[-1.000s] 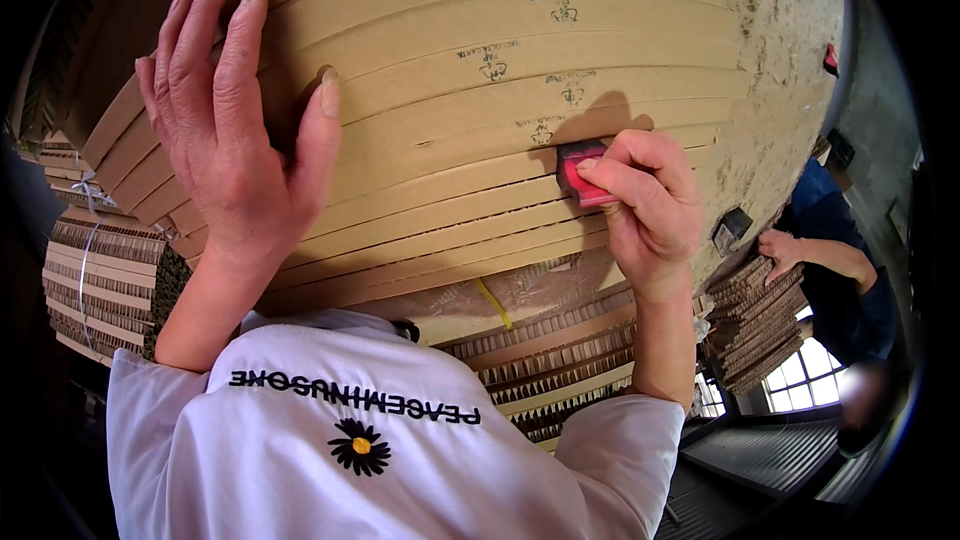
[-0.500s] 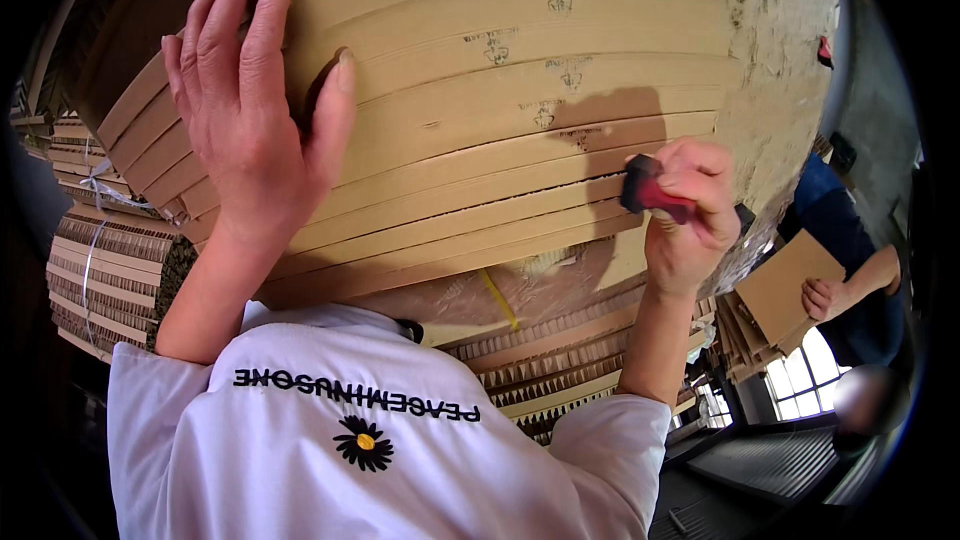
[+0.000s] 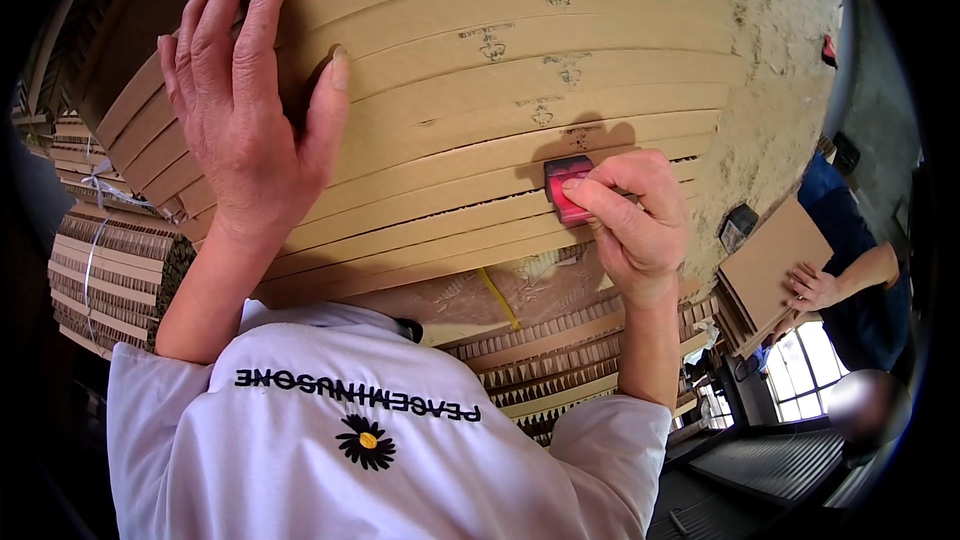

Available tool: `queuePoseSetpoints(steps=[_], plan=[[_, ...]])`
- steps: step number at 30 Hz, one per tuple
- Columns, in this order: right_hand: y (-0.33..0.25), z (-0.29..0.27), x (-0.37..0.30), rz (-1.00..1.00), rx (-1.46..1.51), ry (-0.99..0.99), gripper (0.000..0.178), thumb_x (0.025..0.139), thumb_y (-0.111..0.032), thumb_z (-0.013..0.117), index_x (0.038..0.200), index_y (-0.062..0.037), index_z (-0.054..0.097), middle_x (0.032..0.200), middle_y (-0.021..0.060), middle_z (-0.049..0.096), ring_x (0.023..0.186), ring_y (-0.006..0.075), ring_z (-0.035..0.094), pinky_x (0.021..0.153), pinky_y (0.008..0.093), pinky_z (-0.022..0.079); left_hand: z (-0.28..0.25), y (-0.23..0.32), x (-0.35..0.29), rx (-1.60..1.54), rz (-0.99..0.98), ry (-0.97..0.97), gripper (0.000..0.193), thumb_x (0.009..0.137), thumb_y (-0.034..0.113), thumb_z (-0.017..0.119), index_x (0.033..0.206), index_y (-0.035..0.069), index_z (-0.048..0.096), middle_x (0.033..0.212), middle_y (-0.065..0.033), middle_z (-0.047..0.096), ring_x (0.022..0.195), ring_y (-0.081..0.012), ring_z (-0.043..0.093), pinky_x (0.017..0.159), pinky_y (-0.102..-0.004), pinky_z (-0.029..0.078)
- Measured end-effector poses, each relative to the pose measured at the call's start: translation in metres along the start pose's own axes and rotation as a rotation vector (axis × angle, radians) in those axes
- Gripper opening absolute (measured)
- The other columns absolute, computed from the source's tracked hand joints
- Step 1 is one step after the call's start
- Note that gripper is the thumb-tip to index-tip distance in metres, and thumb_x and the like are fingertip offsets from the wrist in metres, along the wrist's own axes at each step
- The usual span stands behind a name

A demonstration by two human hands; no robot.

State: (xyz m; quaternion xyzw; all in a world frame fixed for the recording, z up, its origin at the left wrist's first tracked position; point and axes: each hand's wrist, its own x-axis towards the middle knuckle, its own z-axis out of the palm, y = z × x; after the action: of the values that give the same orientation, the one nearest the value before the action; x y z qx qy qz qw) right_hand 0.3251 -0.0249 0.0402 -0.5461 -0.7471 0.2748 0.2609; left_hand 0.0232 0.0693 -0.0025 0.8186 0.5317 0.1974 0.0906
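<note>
Overlapping brown cardboard strips (image 3: 430,120) lie side by side before me, several of them marked with small black printed symbols. My left hand (image 3: 240,130) rests open on their left part, fingers spread and thumb out to the side. In my right hand (image 3: 637,215) is a small red and black hand stamp (image 3: 567,190), gripped between thumb and bent fingers. Its dark end is at the surface of one of the nearer strips, below the lowest visible mark. Whether it touches the cardboard is hard to tell, and its underside is hidden.
Tied bundles of honeycomb cardboard (image 3: 110,270) stand at the left. More stacked cardboard (image 3: 550,360) lies below the near edge. A small dark box (image 3: 738,227) sits right of my right hand. Another person's hand (image 3: 812,285) rests on cardboard sheets (image 3: 770,270) at the right.
My right hand has moved left with the stamp, bringing it over a strip. The small dark box is now uncovered. My left hand stays nearly still. The other person's hand and sheet have shifted slightly.
</note>
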Motion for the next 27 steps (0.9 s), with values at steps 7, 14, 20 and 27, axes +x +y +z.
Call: queuePoseSetpoints(steps=[7,14,20,27], plan=[[0.001,-0.001,0.000,0.006,-0.003,-0.039,0.031,0.068,0.005,0.081,0.096,-0.0076,0.078,0.091,0.0048,0.065,0.075,0.0220,0.061,0.066,0.0324,0.048,-0.003,0.005,0.003,-0.005,0.010,-0.012,0.063,0.087,0.011,0.072,0.147,0.004,0.054,0.154,-0.0152,0.051,0.146,-0.0362,0.043,0.120,-0.0572,0.025],[0.008,0.002,0.001,0.006,0.003,-0.008,0.033,0.060,-0.002,0.079,0.092,-0.0122,0.078,0.088,0.0021,0.065,0.067,0.0201,0.060,0.056,0.0309,0.046,-0.003,0.005,0.004,-0.014,0.008,-0.012,0.062,0.088,0.011,0.072,0.147,0.003,0.055,0.154,-0.0152,0.051,0.146,-0.0366,0.043,0.120,-0.0562,0.025],[0.012,0.004,0.000,0.010,0.050,-0.003,0.033,0.060,0.001,0.076,0.091,-0.0114,0.078,0.088,0.0027,0.065,0.065,0.0201,0.059,0.056,0.0310,0.046,-0.004,0.004,0.004,-0.026,0.013,-0.023,0.062,0.088,0.011,0.071,0.147,0.003,0.055,0.155,-0.0155,0.051,0.147,-0.0367,0.043,0.120,-0.0560,0.026],[0.014,0.006,0.000,-0.004,0.053,0.005,0.035,0.060,0.004,0.073,0.092,-0.0102,0.078,0.087,0.0033,0.066,0.064,0.0196,0.059,0.055,0.0308,0.047,-0.003,0.004,0.004,-0.021,0.022,-0.026,0.060,0.089,0.012,0.071,0.146,0.002,0.055,0.155,-0.0159,0.051,0.146,-0.0366,0.043,0.120,-0.0550,0.026]])
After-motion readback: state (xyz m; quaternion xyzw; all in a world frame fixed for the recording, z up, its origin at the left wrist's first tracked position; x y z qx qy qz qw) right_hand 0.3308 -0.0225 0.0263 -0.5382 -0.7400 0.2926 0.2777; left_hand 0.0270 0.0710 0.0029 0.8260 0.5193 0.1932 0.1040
